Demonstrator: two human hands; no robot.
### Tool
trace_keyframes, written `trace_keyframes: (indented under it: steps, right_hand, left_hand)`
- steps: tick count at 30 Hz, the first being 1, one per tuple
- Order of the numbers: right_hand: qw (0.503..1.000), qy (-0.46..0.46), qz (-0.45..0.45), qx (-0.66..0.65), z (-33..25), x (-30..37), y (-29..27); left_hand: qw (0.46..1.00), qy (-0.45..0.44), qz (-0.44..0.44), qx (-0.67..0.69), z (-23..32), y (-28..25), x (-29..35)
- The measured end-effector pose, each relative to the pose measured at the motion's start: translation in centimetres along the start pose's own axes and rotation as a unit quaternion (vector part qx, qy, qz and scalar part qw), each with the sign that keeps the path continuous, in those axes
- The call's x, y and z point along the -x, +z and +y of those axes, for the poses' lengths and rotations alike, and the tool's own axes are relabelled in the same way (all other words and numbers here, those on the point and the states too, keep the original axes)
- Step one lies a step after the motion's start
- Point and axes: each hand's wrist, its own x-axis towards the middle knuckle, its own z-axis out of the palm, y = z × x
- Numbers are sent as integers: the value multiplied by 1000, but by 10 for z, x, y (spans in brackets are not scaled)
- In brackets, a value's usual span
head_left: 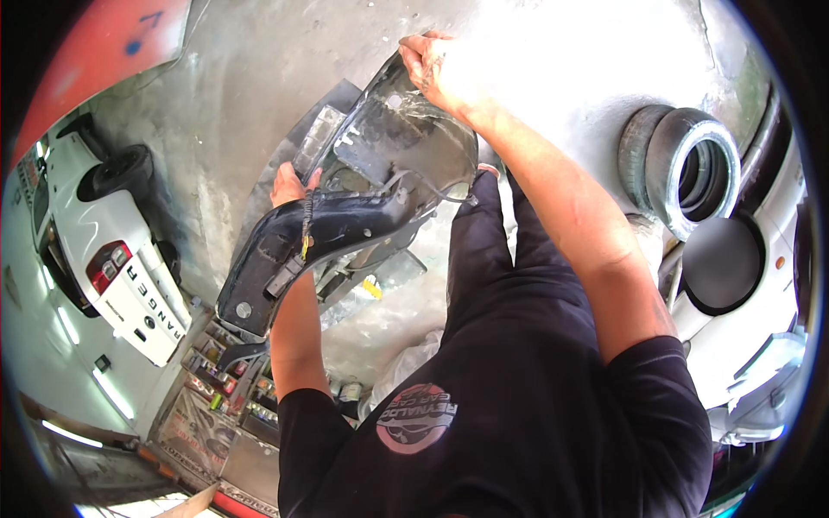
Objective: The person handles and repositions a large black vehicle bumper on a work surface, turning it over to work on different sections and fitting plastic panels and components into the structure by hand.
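Tilted across in front of me is a large black moulded car part (345, 216), dusty and scuffed, broad at its upper right end and narrowing to a curved arm at lower left. My right hand (427, 67) is closed round its far upper edge. Behind the part reaches my left arm; my left hand (292, 183) shows past its left edge, fingers curled against it, with the palm hidden. A wiring harness (307, 226) with a bit of yellow runs over the part, and a cable loops out at its right side.
Two stacked tyres (695, 168) stand on the grey floor (224, 112) at right, near a white vehicle (751, 293). A white pickup truck (129, 250) is at far left. Shelves with bottles and cans (229, 380) are at lower left. A red panel (95, 60) fills the upper left corner.
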Motion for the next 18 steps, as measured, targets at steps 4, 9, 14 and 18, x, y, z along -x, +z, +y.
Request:
trace_keyframes:
  steps: [4,9,14,18]
  right_hand:
    - [996,-7,47,-69,0,0,-1]
    - [990,38,-5,-134,0,0,-5]
    - [988,84,1,-129,-3,0,-3]
    - [986,92,9,-139,-5,0,-3]
  left_hand:
    - [1000,8,19,-9,3,0,1]
    - [999,-7,28,-15,14,-2,3]
    - [999,-10,48,11,25,-6,4]
    - [998,-17,53,-22,19,-2,4]
